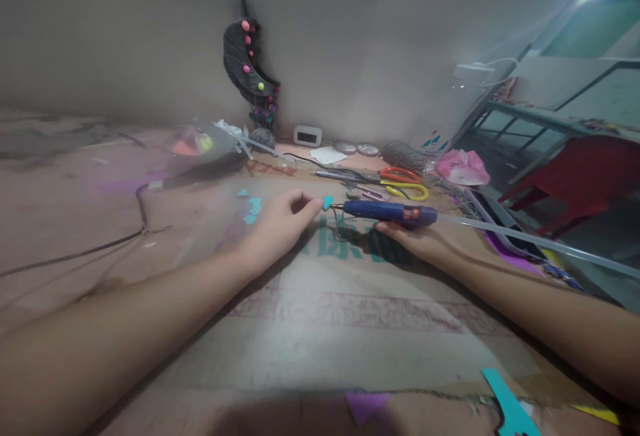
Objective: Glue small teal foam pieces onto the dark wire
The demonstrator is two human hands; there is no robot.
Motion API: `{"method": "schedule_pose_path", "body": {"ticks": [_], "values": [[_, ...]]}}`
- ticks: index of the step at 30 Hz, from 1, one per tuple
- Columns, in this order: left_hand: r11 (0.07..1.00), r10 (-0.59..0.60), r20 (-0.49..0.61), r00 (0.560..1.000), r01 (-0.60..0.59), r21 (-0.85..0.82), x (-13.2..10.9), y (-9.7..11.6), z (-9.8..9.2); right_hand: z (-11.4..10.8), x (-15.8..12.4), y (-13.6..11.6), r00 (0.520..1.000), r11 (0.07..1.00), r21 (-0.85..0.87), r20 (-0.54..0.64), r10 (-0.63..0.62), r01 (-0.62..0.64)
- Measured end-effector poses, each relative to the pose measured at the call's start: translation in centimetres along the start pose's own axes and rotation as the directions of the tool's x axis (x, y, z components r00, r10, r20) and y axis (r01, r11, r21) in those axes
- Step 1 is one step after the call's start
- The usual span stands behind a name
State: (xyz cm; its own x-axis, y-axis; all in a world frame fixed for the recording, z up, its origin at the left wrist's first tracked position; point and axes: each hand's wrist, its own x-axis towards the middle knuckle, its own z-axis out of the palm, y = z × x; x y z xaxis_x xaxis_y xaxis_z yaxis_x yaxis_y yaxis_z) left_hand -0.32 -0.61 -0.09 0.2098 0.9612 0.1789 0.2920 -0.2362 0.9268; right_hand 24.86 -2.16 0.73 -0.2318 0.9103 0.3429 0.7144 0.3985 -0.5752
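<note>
Over the cardboard sheet (pixel 300 343), my left hand (pixel 293 219) pinches a small turquoise paper piece (pixel 327 202) between thumb and fingertips. My right hand (pixel 410 236) grips a blue glue gun (pixel 380 211) from below; most of its fingers are hidden behind the gun. The metal nozzle points left and meets or nearly touches the turquoise piece. A long clear glue stick (pixel 540 239) runs out of the gun's back to the right. Several turquoise scraps (pixel 253 209) lie left of my left hand.
Behind the hands lie orange-handled scissors (pixel 400 175), yellow-handled scissors (pixel 413 191), grey yarn (pixel 403 155) and a small white clock (pixel 307 135). A phone (pixel 505 226) rests at right. A dark crescent decoration (pixel 245 63) leans on the wall. A turquoise strip (pixel 510 403) lies at the front.
</note>
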Motion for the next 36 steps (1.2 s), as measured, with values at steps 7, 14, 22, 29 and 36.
{"method": "schedule_pose_path", "body": {"ticks": [7, 14, 22, 29, 36], "values": [[1.000, -0.006, -0.003, 1.000, 0.006, -0.013, 0.1, 0.0, 0.1, -0.1, -0.2, -0.6, 0.999, 1.000, -0.009, -0.034, 0.013, -0.014], [1.000, -0.014, -0.010, 1.000, 0.014, -0.016, 0.0, 0.2, 0.1, -0.2, -0.8, -1.6, 0.996, 0.997, -0.043, -0.061, 0.057, -0.060], [0.999, -0.022, -0.020, 1.000, 0.021, -0.030, 0.2, 0.3, 0.1, 0.1, 0.0, -0.4, 1.000, 1.000, -0.009, -0.012, -0.004, 0.004], [0.997, -0.049, -0.063, 0.997, 0.044, -0.068, 0.5, -0.1, 0.1, -0.7, 0.6, 0.0, 0.990, 0.993, -0.012, -0.076, 0.115, -0.117], [0.998, -0.045, -0.038, 0.998, 0.044, -0.039, 0.5, 0.0, 0.1, -3.1, 2.9, -2.3, 0.994, 0.990, 0.123, -0.072, 0.084, -0.074]]}}
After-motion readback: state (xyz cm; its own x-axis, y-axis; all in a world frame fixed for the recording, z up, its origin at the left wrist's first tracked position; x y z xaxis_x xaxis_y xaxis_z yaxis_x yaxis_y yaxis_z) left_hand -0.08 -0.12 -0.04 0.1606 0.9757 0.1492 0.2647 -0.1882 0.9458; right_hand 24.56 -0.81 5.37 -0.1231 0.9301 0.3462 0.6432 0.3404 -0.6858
